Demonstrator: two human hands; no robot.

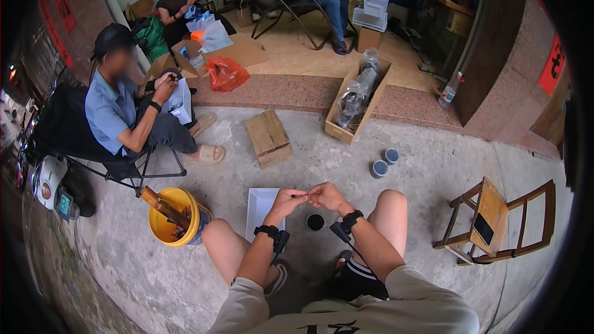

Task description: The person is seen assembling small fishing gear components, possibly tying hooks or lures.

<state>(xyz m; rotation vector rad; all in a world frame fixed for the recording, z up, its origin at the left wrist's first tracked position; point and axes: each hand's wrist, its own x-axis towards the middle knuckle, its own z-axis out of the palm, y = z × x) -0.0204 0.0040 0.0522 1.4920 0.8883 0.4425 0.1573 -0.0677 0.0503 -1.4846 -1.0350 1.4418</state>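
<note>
My two hands meet in front of my knees, fingertips close together. My left hand (284, 203) pinches a small dark piece (299, 195), too small to name. My right hand (328, 197) is closed, its thumb and fingers pressed together beside that piece; what it holds, if anything, is hidden. Below my left hand lies a shallow white tray (255, 208), partly covered by my hand and forearm. On the ground just below my right hand stands a small round container (315, 222) with a dark inside.
A yellow bucket (156, 229) stands by my left knee. Ahead are a wooden box (269, 138), a long cardboard box (337, 128) and two small tubs (379, 169). A wooden chair (520, 219) bears a phone (482, 229). A seated person (111, 105) works at the left; others sit farther back.
</note>
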